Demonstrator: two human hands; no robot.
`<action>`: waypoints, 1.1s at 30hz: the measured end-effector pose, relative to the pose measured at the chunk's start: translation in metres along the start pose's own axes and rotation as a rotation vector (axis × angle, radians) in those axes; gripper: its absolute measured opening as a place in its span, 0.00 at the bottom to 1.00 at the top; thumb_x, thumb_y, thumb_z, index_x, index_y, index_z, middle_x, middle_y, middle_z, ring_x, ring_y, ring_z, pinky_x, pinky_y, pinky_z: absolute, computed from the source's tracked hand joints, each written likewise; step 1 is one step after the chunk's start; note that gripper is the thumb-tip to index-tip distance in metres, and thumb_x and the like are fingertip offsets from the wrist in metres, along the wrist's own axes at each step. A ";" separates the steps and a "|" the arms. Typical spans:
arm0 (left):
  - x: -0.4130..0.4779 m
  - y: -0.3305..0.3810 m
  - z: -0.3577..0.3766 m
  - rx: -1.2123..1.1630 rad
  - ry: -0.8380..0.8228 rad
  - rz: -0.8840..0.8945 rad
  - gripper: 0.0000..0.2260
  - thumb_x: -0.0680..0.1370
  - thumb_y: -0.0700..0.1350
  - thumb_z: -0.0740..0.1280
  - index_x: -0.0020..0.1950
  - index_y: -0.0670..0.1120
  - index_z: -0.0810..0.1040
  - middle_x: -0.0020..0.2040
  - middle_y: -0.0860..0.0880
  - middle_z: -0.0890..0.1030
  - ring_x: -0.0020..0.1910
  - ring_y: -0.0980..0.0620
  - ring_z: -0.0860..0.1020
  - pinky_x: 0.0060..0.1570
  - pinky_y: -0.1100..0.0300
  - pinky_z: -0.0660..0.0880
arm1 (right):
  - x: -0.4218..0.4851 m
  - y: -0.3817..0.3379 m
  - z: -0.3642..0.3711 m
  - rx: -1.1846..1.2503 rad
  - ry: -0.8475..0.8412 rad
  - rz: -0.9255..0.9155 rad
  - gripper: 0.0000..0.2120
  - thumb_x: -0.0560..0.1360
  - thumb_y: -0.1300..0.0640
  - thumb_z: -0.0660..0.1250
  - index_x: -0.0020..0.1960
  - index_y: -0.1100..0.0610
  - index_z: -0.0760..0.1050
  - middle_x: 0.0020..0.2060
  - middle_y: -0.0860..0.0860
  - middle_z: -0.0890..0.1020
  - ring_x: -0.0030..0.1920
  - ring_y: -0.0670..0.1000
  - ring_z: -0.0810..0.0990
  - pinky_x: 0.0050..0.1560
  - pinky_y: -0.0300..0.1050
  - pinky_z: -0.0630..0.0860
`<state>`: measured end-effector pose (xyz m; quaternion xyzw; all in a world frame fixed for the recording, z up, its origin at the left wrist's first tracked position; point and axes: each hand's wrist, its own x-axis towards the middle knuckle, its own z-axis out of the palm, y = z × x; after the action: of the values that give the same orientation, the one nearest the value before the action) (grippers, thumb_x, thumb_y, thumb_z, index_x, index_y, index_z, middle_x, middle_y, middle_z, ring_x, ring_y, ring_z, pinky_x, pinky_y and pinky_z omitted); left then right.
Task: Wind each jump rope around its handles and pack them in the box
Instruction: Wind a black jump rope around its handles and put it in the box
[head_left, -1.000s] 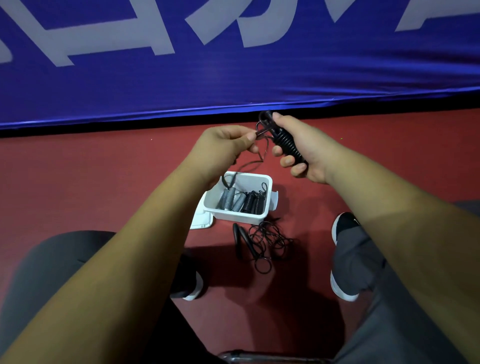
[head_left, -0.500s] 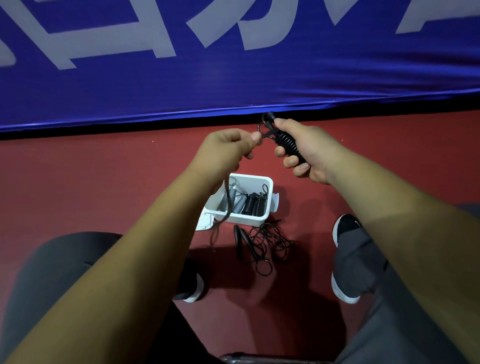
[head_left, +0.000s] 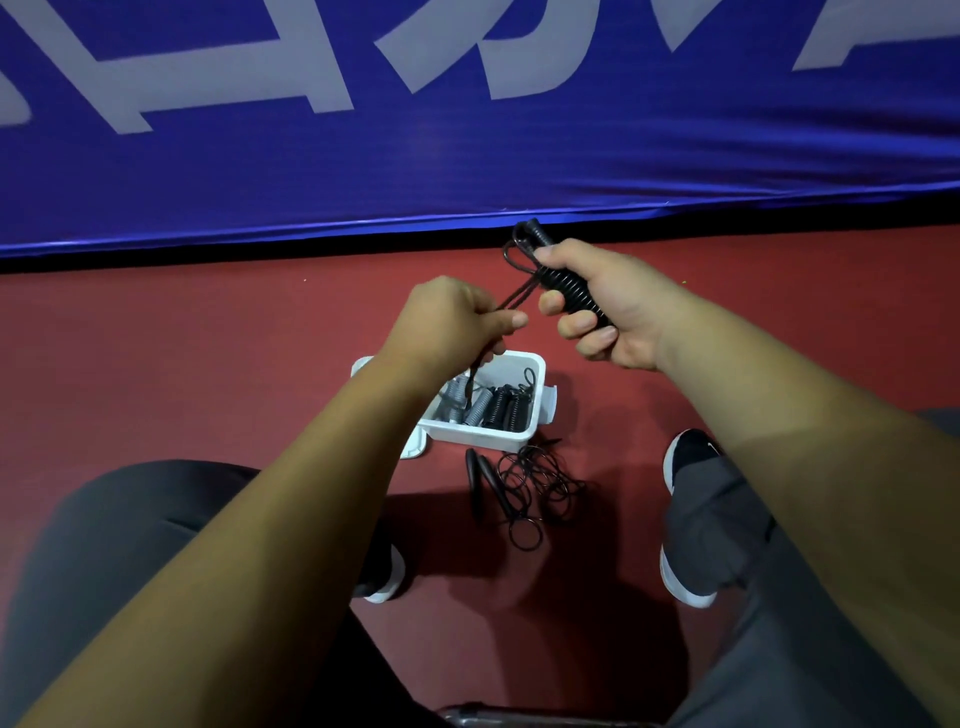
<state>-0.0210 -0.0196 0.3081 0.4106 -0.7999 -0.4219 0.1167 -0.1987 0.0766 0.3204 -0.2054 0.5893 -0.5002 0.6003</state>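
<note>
My right hand (head_left: 608, 301) grips a pair of black jump-rope handles (head_left: 569, 291) with cord coiled tightly around them. My left hand (head_left: 457, 322) pinches the loose end of that black cord (head_left: 519, 296), pulled taut from the handles' top; a short tail hangs below my fist. On the red floor stands a white box (head_left: 524, 436) holding wound grey and black ropes. Just in front of the box lies an unwound black jump rope (head_left: 524, 488) with two handles and a tangle of loops.
A white lid (head_left: 415, 447) lies at the box's left. A blue banner (head_left: 467, 130) runs across the back. My knees in grey trousers and black shoes (head_left: 691, 457) flank the box. A chair edge (head_left: 519, 717) shows at the bottom.
My left hand has drawn the cord end down and to the left, away from the handles. The hanging tail has shortened. My right hand tilted the handles slightly.
</note>
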 end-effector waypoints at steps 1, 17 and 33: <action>-0.001 0.002 0.000 -0.119 -0.048 -0.044 0.13 0.79 0.51 0.75 0.44 0.41 0.85 0.35 0.44 0.84 0.34 0.44 0.84 0.40 0.51 0.84 | 0.001 -0.001 -0.003 -0.002 0.014 -0.003 0.09 0.80 0.44 0.69 0.51 0.49 0.72 0.35 0.47 0.76 0.27 0.43 0.62 0.22 0.34 0.51; -0.004 -0.018 -0.003 -0.311 -0.455 -0.191 0.14 0.78 0.29 0.71 0.62 0.42 0.83 0.50 0.41 0.86 0.46 0.46 0.85 0.50 0.55 0.85 | 0.007 0.005 -0.009 -0.082 0.072 -0.035 0.14 0.78 0.42 0.74 0.56 0.47 0.75 0.37 0.49 0.79 0.27 0.44 0.66 0.23 0.33 0.55; 0.000 -0.008 -0.005 -0.948 -0.315 -0.032 0.11 0.86 0.34 0.57 0.63 0.40 0.77 0.49 0.50 0.85 0.37 0.55 0.73 0.43 0.61 0.74 | 0.011 0.009 -0.020 -0.064 0.229 0.072 0.12 0.79 0.38 0.70 0.54 0.45 0.76 0.33 0.46 0.77 0.25 0.43 0.68 0.22 0.33 0.56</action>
<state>-0.0142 -0.0251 0.3052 0.2558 -0.5215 -0.7978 0.1619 -0.2162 0.0779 0.3025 -0.1446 0.6767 -0.4794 0.5398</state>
